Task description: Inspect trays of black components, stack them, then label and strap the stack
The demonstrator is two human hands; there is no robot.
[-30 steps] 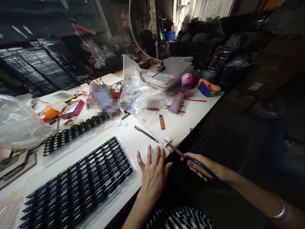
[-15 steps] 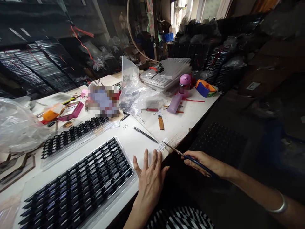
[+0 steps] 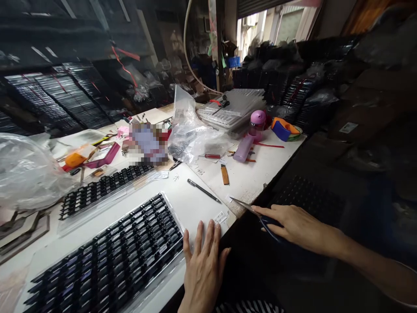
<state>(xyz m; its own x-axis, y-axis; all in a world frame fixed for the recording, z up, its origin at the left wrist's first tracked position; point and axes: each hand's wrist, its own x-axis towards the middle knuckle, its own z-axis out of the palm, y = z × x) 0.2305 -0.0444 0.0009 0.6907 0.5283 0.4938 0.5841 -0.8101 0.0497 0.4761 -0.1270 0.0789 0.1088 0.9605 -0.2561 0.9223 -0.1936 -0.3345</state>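
My left hand (image 3: 203, 263) lies flat with its fingers spread at the front edge of the white board (image 3: 177, 182), beside a black tray of small parts (image 3: 120, 248). Just beyond its fingertips is a small printed label (image 3: 220, 217). My right hand (image 3: 283, 221) is closed round the dark handles of a pair of scissors (image 3: 244, 204). The blades point left, their tips over a small white piece of paper (image 3: 229, 198) at the table's edge. A black pen (image 3: 204, 190) lies on the board beyond the label.
A box cutter (image 3: 224, 174), a red-handled tool (image 3: 212, 156) and a pink bottle (image 3: 244, 147) lie farther back. Behind them are crumpled plastic (image 3: 192, 134) and stacked clear trays (image 3: 233, 108). A second black tray (image 3: 97, 191) and a plastic bag (image 3: 29, 174) are at the left.
The scissors have moved away from the label, to the right, with my right hand. My left hand has drawn back slightly, leaving the label more exposed. The camera view has shifted.
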